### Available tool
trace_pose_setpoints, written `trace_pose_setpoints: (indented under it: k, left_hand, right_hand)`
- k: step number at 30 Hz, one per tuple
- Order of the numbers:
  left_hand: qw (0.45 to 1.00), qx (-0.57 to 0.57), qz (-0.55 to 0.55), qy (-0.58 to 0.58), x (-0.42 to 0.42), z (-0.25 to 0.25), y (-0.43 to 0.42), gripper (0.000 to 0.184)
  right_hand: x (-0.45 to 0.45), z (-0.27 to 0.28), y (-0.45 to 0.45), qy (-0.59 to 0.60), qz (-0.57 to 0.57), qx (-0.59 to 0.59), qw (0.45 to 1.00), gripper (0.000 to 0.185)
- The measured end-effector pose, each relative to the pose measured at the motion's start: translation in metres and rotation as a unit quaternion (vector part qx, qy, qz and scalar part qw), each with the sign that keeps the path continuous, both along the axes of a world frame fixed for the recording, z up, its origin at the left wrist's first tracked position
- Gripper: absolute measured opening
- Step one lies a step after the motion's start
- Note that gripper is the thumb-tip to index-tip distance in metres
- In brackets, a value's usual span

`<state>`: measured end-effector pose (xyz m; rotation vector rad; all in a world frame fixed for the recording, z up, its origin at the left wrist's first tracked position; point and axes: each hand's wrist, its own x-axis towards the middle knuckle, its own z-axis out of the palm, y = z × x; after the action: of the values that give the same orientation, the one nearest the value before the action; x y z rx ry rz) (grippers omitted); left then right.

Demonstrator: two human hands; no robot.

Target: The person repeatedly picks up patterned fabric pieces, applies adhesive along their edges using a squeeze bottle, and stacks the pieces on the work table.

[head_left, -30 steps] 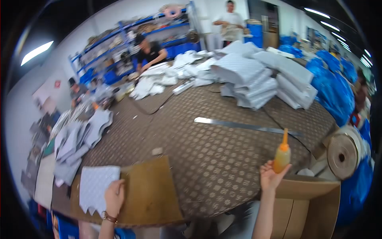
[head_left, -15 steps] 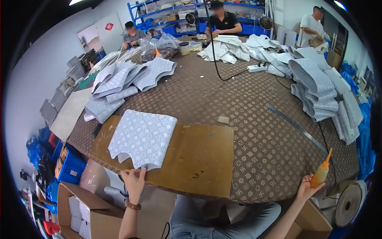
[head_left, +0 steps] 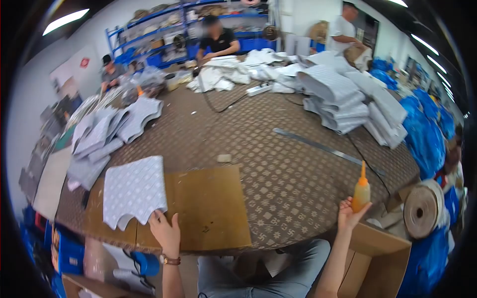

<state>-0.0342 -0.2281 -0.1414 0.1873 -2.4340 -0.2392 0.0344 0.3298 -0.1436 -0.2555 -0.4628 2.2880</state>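
A light grey patterned piece [head_left: 135, 189] with a scalloped lower edge lies on the left part of a brown board [head_left: 208, 206]. My left hand [head_left: 165, 231], fingers apart, rests at the piece's lower right corner, over the board. At the table's right edge my right hand [head_left: 351, 212] is wrapped round a bottle of yellowish liquid [head_left: 361, 194], whose orange nozzle points up. A small tan block [head_left: 224, 158] lies just behind the board.
A metal ruler [head_left: 318, 147] and stacked grey pieces [head_left: 338, 94] are on the patterned table [head_left: 198, 139]. More grey pieces [head_left: 102, 136] lie left. Three people are behind the table. A cardboard box [head_left: 380, 258] and a roll [head_left: 421, 211] stand at the right.
The view swung one way and back. My left hand has moved from on top of the grey piece to its lower right corner, its fingers now spread. The bottle is still in my right hand.
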Motion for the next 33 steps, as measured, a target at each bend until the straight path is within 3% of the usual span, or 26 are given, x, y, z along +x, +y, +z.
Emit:
trace_pose_setpoints:
  k: [6,9,10,13,16,20,23,26,29,33]
  left_hand:
    - [0.996,-0.010,-0.028,-0.084,-0.056,-0.031,-0.030,0.064]
    - [0.991,-0.104,0.052,0.067,-0.096,-0.074,-0.053,0.049]
    - [0.991,-0.107,0.045,0.070,-0.099,-0.061,-0.049,0.049]
    - [0.978,0.206,-0.002,0.013,-0.093,0.000,-0.046,0.039]
    - [0.964,0.238,-0.067,0.095,-0.056,0.075,-0.017,0.037]
    - [0.830,0.481,-0.241,0.146,-0.027,0.160,0.011,0.029]
    - [0.823,0.494,-0.251,0.125,-0.023,0.217,0.046,0.028]
    - [0.788,0.502,-0.355,0.036,-0.056,0.220,0.058,0.025]
    - [0.743,0.512,-0.425,-0.074,-0.072,0.221,0.123,0.024]
    - [0.708,0.473,-0.498,-0.164,-0.103,0.224,0.177,0.023]
  right_hand:
    - [0.001,0.018,-0.013,-0.022,-0.031,-0.010,0.999,0.058]
    - [0.003,0.024,-0.017,-0.037,-0.042,-0.025,0.998,0.057]
    - [0.004,0.023,-0.015,-0.034,-0.049,-0.029,0.998,0.057]
    - [0.005,0.016,-0.014,-0.038,-0.040,-0.010,0.998,0.059]
    - [0.027,0.011,-0.027,-0.041,-0.021,0.015,0.999,0.059]
    - [0.065,0.020,-0.065,-0.076,-0.017,0.047,0.996,0.059]
    - [0.095,0.029,-0.080,-0.093,-0.031,0.075,0.992,0.058]
    - [0.117,0.043,-0.083,-0.095,-0.054,0.128,0.986,0.056]
    - [0.133,0.058,-0.084,-0.002,-0.072,0.110,0.991,0.059]
    - [0.153,0.052,-0.085,-0.100,-0.159,0.138,0.972,0.063]
